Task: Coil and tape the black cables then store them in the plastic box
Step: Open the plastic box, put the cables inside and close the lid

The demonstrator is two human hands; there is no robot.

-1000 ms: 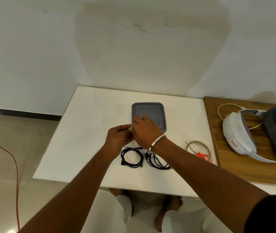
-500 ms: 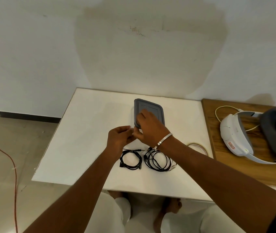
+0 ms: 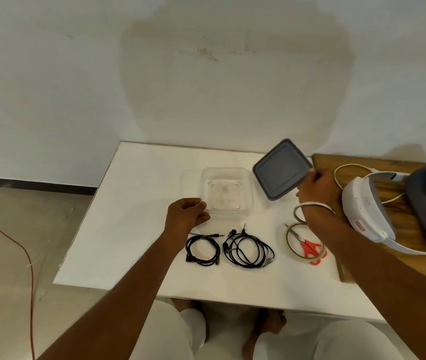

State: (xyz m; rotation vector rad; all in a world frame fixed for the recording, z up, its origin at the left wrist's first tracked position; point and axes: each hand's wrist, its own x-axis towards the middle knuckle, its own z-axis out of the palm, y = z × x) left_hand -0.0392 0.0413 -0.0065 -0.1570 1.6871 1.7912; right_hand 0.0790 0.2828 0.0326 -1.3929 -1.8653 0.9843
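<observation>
right hand (image 3: 315, 189) holds 1 lid (image 3: 282, 169) | 1 box (image 3: 226, 190) | 2 cable coils (image 3: 202, 249)

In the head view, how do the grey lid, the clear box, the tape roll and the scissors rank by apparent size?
Largest to smallest:
1-2. grey lid and clear box: look alike, and the lid is lifted and tilted, so unranked.
3. tape roll
4. scissors

Even soft daylight, faint shadows, wide-angle bending at edges, slightly soft focus
</observation>
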